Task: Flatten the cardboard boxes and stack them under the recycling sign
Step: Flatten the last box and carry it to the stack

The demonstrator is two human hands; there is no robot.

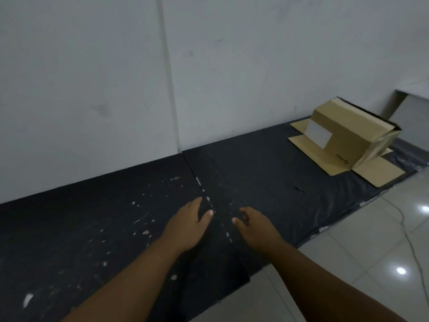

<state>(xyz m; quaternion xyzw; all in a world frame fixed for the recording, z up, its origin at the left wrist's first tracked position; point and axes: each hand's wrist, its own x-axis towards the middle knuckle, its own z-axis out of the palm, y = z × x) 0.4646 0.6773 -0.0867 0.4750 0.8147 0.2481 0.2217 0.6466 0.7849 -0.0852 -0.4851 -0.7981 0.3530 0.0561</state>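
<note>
Two bare hands reach forward over a black mat on the floor, head view, looking down along both forearms. Left hand (189, 225) lies palm down, fingers extended and together, thumb out to the side, flat against or just above the speckled black sheet (97, 228); empty. Right hand (254, 225) sits just beside it, fingers loosely curled under, thumb pointing toward the left hand, gripping nothing visible. Between the two hands runs a seam (210, 205) where the speckled sheet meets a second, cleaner black sheet (267, 173); white flecks dot the seam line. White scuffs and chips scatter across the left sheet. Cardboard box (348, 133) sits far right on the far end of the black covering, close to the wall (92, 66), well apart from both hands. Box still standing in shape, not flattened; its flaps splay out flat on the covering around its base, and clear tape shines on its near end. A white label shows on the side facing the camera, with a small printed mark near the lower corner, too small to read. Pale glossy floor tiles (348, 263) fill the right foreground, with bright light spots reflected. A thin cable (408, 240) trails across the tiles. No sign is in view.
</note>
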